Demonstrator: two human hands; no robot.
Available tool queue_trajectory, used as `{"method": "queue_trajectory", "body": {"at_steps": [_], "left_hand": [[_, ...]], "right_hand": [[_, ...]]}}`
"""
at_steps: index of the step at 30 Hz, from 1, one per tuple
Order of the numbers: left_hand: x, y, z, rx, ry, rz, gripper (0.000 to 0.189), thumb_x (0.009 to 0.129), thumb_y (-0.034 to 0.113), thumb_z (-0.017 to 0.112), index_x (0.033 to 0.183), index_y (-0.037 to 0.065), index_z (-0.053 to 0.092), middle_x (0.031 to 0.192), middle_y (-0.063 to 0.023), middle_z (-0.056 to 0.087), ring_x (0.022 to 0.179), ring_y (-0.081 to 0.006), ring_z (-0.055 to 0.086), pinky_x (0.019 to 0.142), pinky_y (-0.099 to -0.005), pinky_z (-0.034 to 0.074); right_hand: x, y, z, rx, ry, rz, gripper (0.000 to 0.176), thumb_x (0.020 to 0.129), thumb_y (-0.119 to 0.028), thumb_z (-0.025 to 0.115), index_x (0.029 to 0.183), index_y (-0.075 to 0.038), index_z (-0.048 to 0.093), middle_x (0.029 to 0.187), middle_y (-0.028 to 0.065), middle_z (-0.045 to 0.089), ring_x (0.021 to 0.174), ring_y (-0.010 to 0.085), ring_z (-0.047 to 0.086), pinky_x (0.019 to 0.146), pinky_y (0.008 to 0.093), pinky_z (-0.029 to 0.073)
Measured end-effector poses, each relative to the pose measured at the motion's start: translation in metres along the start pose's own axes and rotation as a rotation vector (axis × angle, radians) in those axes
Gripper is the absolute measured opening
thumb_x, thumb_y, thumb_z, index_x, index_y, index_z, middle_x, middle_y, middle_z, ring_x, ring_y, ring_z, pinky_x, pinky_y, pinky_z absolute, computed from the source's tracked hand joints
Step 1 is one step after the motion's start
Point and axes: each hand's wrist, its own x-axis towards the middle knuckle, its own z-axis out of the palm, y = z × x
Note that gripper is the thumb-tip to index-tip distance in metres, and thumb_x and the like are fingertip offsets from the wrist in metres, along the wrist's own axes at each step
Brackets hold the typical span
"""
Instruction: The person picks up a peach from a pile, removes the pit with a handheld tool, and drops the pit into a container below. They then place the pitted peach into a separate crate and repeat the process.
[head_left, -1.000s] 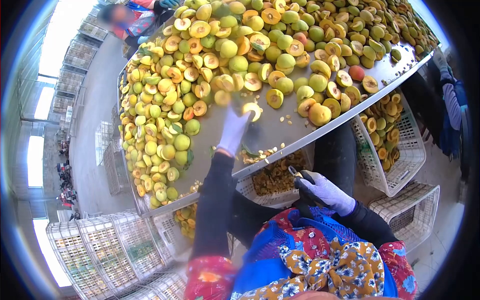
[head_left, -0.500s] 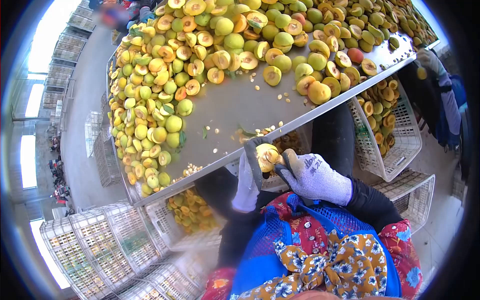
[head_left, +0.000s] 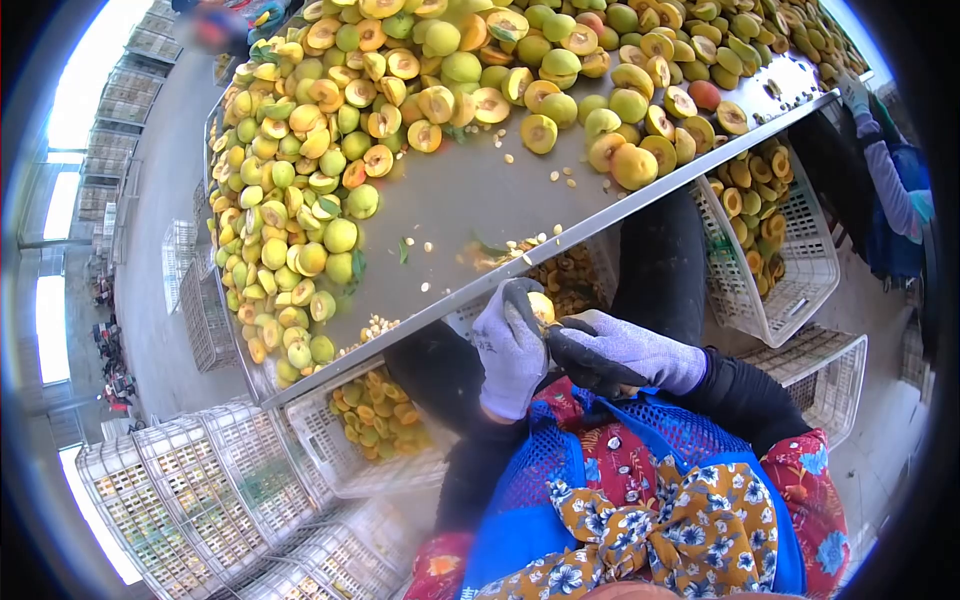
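My left hand (head_left: pixel 510 345), in a lilac glove with dark-coated fingers, is closed around a yellow apricot (head_left: pixel 542 306), mostly covered by the fingers. My right hand (head_left: pixel 630 353), gloved alike, is curled shut against the fruit's near side; what its fingers grip, if anything, is hidden. Both hands are together in front of my chest, just below the metal table's edge (head_left: pixel 480 299). Beyond them, halved and whole yellow-green apricots (head_left: pixel 300 225) are heaped on the table. Small pale pits (head_left: pixel 380 328) lie scattered near the edge.
A white crate (head_left: pixel 800 270) of apricot halves stands under the table at right, with another crate (head_left: pixel 835 390) below it. At lower left is a crate (head_left: pixel 330 455) with fruit, beside stacked crates (head_left: pixel 190 480). A co-worker's sleeved arm (head_left: pixel 890 175) reaches the table at far right.
My left hand has turned and closed further over the apricot, hiding its cut face. My right hand has turned, its dark fingers now curled at the fruit. The co-worker's arm reaches up to the table.
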Motion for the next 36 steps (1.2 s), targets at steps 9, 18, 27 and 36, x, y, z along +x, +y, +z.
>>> {"method": "queue_trajectory", "body": {"at_steps": [9, 18, 27, 36], "left_hand": [[-0.001, -0.017, 0.013, 0.450, -0.070, 0.262, 0.027, 0.099, 0.020, 0.046, 0.111, 0.003, 0.064, 0.093, -0.0187, 0.067, 0.079, -0.0379, 0.063, 0.071, -0.0501, 0.050], [0.021, 0.003, 0.017, -0.162, -0.133, -0.028, 0.048, 0.107, 0.034, 0.035, 0.090, 0.002, 0.067, 0.074, -0.0126, 0.066, 0.068, -0.0282, 0.065, 0.069, -0.0377, 0.052], [0.016, -0.014, 0.020, -0.486, -0.140, -0.307, 0.057, 0.106, 0.046, 0.035, 0.090, 0.002, 0.066, 0.075, -0.0055, 0.066, 0.069, -0.0146, 0.063, 0.067, -0.0297, 0.051], [0.002, -0.009, 0.034, -0.469, 0.035, -0.193, 0.044, 0.104, 0.035, 0.039, 0.094, 0.001, 0.065, 0.084, -0.0086, 0.067, 0.075, -0.0157, 0.064, 0.071, -0.0286, 0.053]], "right_hand": [[0.006, 0.037, 0.005, 0.261, -0.093, -0.317, 0.028, 0.102, -0.032, 0.052, 0.093, -0.006, 0.056, 0.066, 0.0001, 0.051, 0.052, 0.0077, 0.049, 0.044, 0.0224, 0.038], [-0.011, 0.002, 0.000, 0.381, 0.052, 0.133, 0.044, 0.101, -0.045, 0.049, 0.088, -0.005, 0.061, 0.065, -0.0011, 0.056, 0.049, 0.0047, 0.053, 0.042, 0.0203, 0.040], [0.002, 0.021, 0.006, -0.206, 0.303, -0.107, 0.043, 0.101, -0.040, 0.048, 0.094, -0.001, 0.062, 0.066, 0.0035, 0.059, 0.055, 0.0102, 0.058, 0.051, 0.0274, 0.046], [-0.012, 0.010, -0.003, 0.947, -0.155, 0.199, 0.039, 0.103, -0.041, 0.047, 0.093, -0.004, 0.056, 0.057, -0.0011, 0.048, 0.037, 0.0055, 0.040, 0.035, 0.0194, 0.033]]}}
